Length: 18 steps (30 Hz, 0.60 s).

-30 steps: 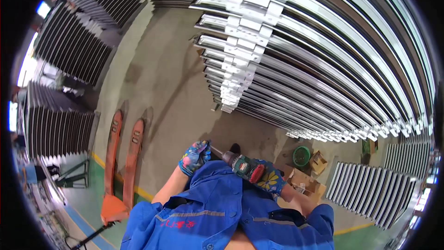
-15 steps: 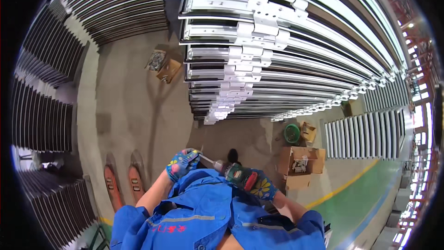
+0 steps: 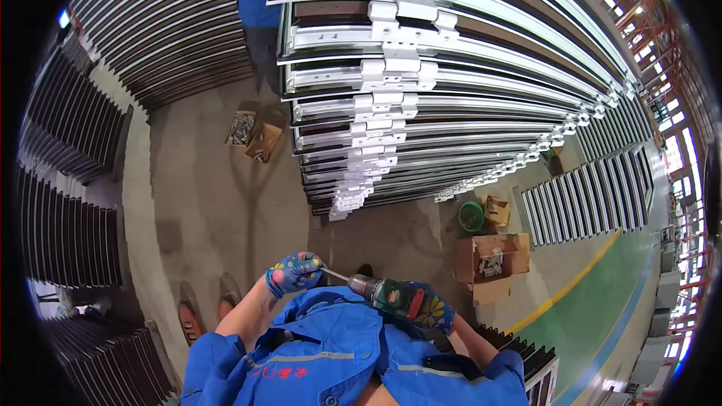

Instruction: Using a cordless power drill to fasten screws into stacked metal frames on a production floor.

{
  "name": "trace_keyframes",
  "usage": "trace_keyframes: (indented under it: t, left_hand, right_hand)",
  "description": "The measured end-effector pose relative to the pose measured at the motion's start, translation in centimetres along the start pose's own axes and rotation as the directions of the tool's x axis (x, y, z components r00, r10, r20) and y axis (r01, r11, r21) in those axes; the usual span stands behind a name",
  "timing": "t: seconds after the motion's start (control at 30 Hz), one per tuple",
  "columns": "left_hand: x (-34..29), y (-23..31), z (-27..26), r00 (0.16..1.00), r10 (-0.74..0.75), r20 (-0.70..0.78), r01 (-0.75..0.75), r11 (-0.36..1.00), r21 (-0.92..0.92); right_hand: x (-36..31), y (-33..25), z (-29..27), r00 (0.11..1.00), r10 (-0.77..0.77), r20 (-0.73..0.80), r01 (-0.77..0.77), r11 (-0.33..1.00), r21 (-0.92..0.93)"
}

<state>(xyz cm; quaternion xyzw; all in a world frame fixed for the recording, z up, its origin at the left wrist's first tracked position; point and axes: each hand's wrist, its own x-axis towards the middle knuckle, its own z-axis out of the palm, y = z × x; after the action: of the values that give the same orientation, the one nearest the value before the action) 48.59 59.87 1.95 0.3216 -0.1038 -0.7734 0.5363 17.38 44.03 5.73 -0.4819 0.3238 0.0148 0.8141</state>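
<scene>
Drill (image 3: 395,297) gripped in your right hand (image 3: 430,307); your left hand (image 3: 295,271) pinches bit tip (image 3: 329,273), 9 o'clock of drill.

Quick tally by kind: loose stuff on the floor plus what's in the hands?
Green cordless power drill, in the right hand's grip: 1
Brown cardboard boxes on the floor: 4
Round green tub: 1
Patterned work gloves, including the left hand: 2
Total: 8

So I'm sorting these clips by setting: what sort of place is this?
Most likely a factory or workshop floor: long rows of upright metal door panels, open cardboard boxes of small parts on bare concrete, and a green cordless drill in the gloved right hand.
</scene>
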Motion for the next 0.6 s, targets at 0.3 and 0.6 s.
trace_keyframes:
  t: [0.3, 0.6]
  left_hand:
    - [3.7, -0.8, 3.1, 0.984, 0.109, -0.140, -0.149, 0.936, -0.320]
    - [6.5, 5.6, 11.4, 0.948, 0.309, -0.075, -0.318, 0.928, -0.193]
  right_hand:
    - [0.0, -0.5, -1.0, 0.878, -0.391, 0.277, 0.389, 0.242, -0.889]
    - [-2.8, -8.4, 3.2, 0.860, -0.484, 0.159, 0.122, -0.108, -0.987]
